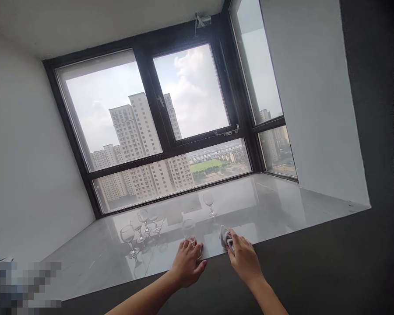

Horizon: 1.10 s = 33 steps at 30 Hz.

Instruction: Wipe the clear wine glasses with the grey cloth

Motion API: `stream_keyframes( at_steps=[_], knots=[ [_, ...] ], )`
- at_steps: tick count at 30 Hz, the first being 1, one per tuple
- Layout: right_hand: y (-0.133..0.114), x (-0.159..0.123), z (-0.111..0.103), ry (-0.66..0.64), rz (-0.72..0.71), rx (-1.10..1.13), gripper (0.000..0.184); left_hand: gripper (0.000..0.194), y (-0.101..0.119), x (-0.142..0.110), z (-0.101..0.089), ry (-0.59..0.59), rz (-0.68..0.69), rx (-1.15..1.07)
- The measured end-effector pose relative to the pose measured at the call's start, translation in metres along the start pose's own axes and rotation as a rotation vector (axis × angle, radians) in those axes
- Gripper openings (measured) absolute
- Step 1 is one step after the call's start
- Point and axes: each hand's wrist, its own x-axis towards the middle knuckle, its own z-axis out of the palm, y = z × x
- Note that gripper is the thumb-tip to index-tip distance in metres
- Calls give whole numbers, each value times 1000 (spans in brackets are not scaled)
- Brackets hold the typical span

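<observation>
Near the front edge of the glossy window sill [164,245], my left hand [188,262] has its fingers closed around the stem of a clear wine glass [189,226]. That glass stands upright, its foot partly hidden by my fingers. To its right, my right hand [244,253] grips a bunched grey-and-white cloth [226,238] just above the sill. The cloth is apart from the glass. Another wine glass [208,202] stands alone behind, between my hands. On the left is a group of several stemmed glasses, the nearest being a wine glass [128,235].
A dark-framed window [164,151] rises behind the sill, with a side pane [265,87] at the right. White walls [29,144] close in the recess. Below the sill's front edge is a dark grey wall [315,262]. Some items at the lower left are blurred out.
</observation>
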Motion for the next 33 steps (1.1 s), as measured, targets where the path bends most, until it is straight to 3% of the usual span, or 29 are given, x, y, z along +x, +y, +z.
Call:
stream_keyframes(
  at_steps=[5, 9, 13, 17, 25, 33],
  knots=[
    [-1, 0, -1, 13, 5, 3, 46, 68, -26, -5, -1, -82, -168, -17],
    [-10, 3, -11, -14, 44, 1, 45, 68, -66, -7, -6, -186, -329, 0],
    [-18, 6, -21, -62, 94, 6, 44, 61, -111, -9, -8, -253, -281, 131],
    [-19, 6, -22, -48, 95, 7, 44, 68, -139, -8, -4, -291, -354, 183],
    [-18, 5, -24, -26, 73, -31, 46, 71, -154, -8, -2, -283, -479, 222],
    [-17, 2, -24, -14, 56, -13, 42, 70, -140, -4, -23, -270, -695, 157]
  ],
)
